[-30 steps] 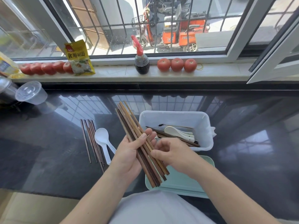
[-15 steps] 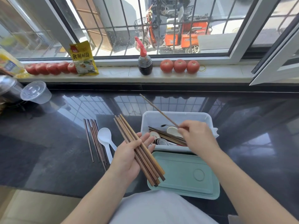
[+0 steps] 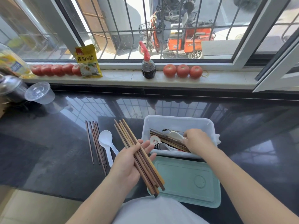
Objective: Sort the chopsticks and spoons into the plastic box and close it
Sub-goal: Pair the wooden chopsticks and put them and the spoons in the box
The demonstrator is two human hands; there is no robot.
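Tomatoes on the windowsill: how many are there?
8, perhaps more. Five tomatoes lie in a row at the left, the last partly behind the yellow packet; three tomatoes sit right of the dark bottle.

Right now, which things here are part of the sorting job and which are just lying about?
Job:
- chopstick bundle in left hand
- plastic box, right hand inside
- green lid
- loose chopsticks and white spoon on counter

Lying about:
- tomatoes
- sauce bottle
- yellow packet
- clear cup

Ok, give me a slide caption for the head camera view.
Left hand holds a chopstick bundle while right hand reaches into the plastic box.
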